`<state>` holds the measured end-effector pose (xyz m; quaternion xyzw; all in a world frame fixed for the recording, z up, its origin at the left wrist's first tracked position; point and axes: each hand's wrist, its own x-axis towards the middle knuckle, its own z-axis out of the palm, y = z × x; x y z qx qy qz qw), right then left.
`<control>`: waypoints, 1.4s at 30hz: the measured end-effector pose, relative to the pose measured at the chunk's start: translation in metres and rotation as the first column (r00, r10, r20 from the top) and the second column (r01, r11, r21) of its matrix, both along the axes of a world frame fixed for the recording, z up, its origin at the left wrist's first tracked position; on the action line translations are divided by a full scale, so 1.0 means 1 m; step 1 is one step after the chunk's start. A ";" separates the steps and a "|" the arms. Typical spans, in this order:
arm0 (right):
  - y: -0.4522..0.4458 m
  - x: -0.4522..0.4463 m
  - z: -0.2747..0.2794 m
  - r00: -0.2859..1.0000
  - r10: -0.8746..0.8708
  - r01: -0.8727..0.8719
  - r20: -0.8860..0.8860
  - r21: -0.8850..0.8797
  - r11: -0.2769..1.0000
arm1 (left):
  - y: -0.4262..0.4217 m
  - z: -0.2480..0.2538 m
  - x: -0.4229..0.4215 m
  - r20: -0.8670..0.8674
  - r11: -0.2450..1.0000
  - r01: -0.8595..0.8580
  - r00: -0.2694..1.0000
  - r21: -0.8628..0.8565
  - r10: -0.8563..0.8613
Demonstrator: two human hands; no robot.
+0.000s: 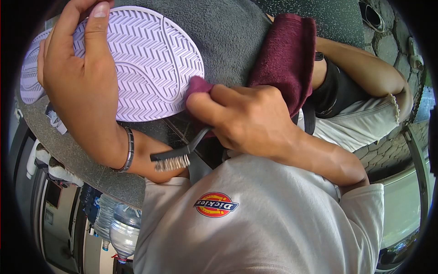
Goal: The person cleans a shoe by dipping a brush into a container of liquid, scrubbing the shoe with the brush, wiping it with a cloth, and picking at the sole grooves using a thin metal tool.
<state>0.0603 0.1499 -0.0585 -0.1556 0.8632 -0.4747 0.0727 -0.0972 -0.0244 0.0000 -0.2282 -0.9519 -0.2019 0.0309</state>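
Here's the right hand (pixel 248 116), fist bunched tight, clamped on a pinch of maroon cloth (pixel 197 86) that pokes out past the thumb and meets the near-right edge of the lavender sole (pixel 150 64). And look below that fist: a black-handled brush (pixel 171 160) juts out of the same grip, pale bristles facing down toward the wearer.

Over to the left hand (pixel 84 77), back to the camera, spread across the other part of the sole, thumb pointing up. The fingertips run into the top edge of the view, so whether they're clasping the sole or merely lying over it, I can't fairly say. A dark bracelet (pixel 130 150) rings that wrist.

The sole itself sits tread-up, all herringbone grooves, right beside a grey towel (pixel 235 43) spread on the speckled table (pixel 319 18). Just beyond the right fist, a broad fold of maroon fabric (pixel 285 55) hangs at the towel's edge.

Wider now: a pale T-shirt (pixel 283 219) with a Dickies badge (pixel 216 204), light frayed shorts (pixel 360 128) at the right, stone paving past them, and big clear bottles (pixel 124 233) at lower left.
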 end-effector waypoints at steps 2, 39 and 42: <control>-0.001 0.006 -0.003 0.986 0.155 -0.153 -0.055 0.025 0.988 | 0.003 -0.001 -0.001 -0.005 1.000 -0.018 1.000 0.020 0.018; 0.014 -0.069 0.042 0.993 0.071 -0.047 0.098 -0.225 0.973 | 0.006 0.005 0.007 -0.251 0.990 -0.075 0.967 -0.122 0.043; 0.022 -0.060 0.058 0.882 0.389 -0.353 0.267 -0.174 0.919 | 0.006 0.012 0.006 -0.233 0.991 -0.114 0.968 -0.069 0.095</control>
